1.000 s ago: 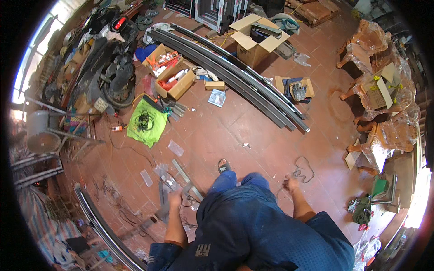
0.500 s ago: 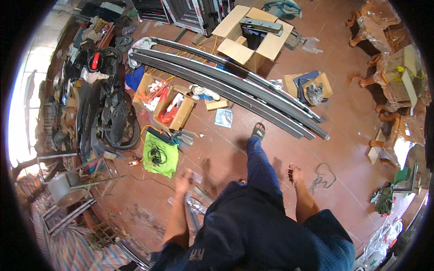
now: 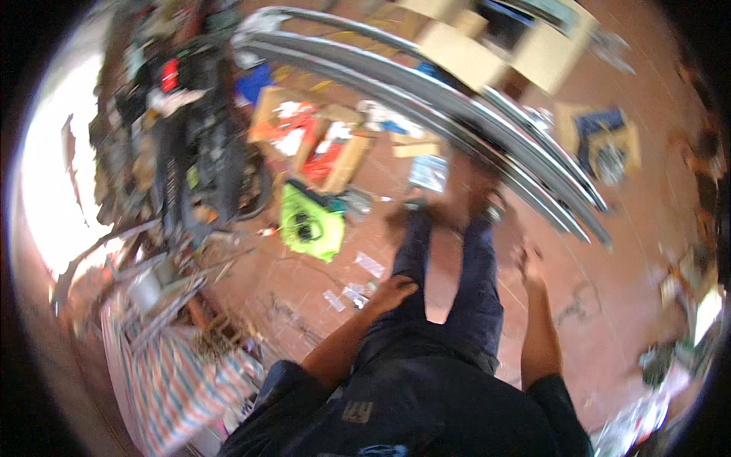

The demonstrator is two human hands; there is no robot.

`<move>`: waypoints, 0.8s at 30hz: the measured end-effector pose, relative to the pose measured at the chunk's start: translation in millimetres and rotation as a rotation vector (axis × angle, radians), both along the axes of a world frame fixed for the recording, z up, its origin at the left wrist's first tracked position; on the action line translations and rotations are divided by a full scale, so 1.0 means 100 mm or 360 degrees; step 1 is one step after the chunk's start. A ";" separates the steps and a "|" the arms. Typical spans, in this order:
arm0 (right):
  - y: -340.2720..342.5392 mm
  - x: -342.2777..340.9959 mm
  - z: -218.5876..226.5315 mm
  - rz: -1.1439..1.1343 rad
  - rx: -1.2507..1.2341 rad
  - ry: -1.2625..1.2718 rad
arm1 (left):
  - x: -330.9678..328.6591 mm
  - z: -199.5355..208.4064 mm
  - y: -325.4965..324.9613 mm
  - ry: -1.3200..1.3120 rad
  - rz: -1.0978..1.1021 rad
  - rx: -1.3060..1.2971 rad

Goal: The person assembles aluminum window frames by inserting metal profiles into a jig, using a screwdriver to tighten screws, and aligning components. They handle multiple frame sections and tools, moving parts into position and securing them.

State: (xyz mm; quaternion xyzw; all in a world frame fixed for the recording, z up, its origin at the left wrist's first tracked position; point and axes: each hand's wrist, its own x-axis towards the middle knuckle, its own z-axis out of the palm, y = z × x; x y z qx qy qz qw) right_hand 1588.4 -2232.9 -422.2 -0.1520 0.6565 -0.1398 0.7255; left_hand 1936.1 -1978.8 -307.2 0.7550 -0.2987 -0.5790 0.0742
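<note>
My left hand (image 3: 397, 291) hangs in front of my left thigh, its fingers blurred and partly turned away, so I cannot tell whether it holds anything. Out to the right of my legs is my right hand (image 3: 528, 265), fingers curled. A small dark thing seems to be between them, too smeared to name. Several long grey metal profiles (image 3: 426, 99) lie across the floor ahead of my feet. Nearest to my left hand on the floor are small clear plastic scraps (image 3: 355, 294) and a pale strip (image 3: 370, 264).
A bright green cloth (image 3: 324, 236) with a coiled black cable lies ahead to the left. Beyond it stand small open cartons (image 3: 346, 164) with red and white contents. A large open carton (image 3: 464, 57) stands behind the profiles. At left is a motorbike (image 3: 198, 167); a striped sheet (image 3: 179, 396) lies lower left.
The view has shifted and blurred. My legs now stand side by side near the profiles, where one leg was forward before. My left hand has moved in to my thigh; the right is farther forward.
</note>
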 end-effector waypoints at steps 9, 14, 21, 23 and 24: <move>0.99 -0.43 0.11 -0.0088 0.0376 0.0367 | 0.83 0.61 0.15 -0.0093 0.0485 -0.0091; 0.48 0.18 0.35 0.0130 0.0250 0.0297 | 1.16 1.08 0.40 -0.0148 0.1098 -0.0247; -1.00 1.33 0.20 0.1370 -0.0137 0.0004 | 0.07 1.21 1.64 -0.0331 0.2019 -0.0112; -1.34 1.87 0.71 0.1396 -0.0266 0.0013 | -0.54 1.08 2.02 -0.0280 0.2118 0.0148; -1.42 2.09 0.91 0.1395 -0.0266 0.0067 | -0.95 0.90 2.27 -0.0523 0.1815 0.0109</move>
